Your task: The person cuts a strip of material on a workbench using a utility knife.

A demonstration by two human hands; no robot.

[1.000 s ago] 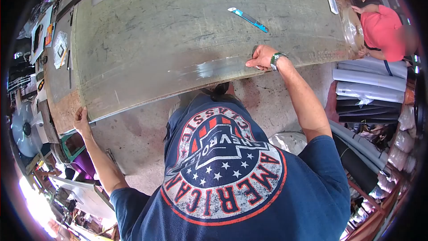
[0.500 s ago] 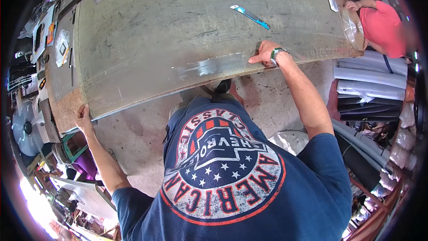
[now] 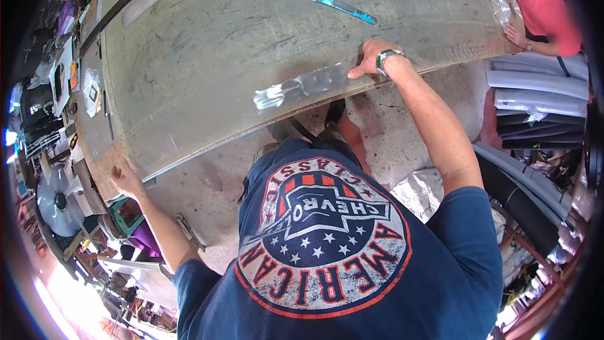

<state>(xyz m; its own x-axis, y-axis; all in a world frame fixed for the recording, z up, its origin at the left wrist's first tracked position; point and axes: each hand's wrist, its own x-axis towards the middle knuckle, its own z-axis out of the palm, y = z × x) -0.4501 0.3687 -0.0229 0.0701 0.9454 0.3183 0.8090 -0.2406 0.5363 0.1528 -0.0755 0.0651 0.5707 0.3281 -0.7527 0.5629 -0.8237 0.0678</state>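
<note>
Person stands at a big table [image 3: 94, 145] covered by a wide grey-green sheet [image 3: 251, 38]; sheet lies flat, near edge curving across the view, scuffed, with a shiny creased patch [image 3: 302, 85] on that edge; right hand [image 3: 371, 56] sits on the near edge of the sheet, just right of the shiny patch; fingers curled together on top, thumb out along the edge, closed on the sheet's rim; green wristwatch [image 3: 382, 58] on that wrist; left hand [image 3: 126, 179] is at the near left corner, touching the sheet's corner and the bare wood under it; blurred, cannot tell if it clamps or only presses; both arms stretched wide apart; blue cutter [image 3: 343, 8] lies on the sheet, beyond the right hand, apart from it; co-worker in a red shirt [image 3: 547, 9] at the far right end, their hand [image 3: 516, 33] on the sheet's end; rolls of material [image 3: 535, 85] stacked at right below the table; crumpled silver foil [image 3: 418, 192] on the concrete floor [image 3: 201, 195] by the person's right side.
</note>
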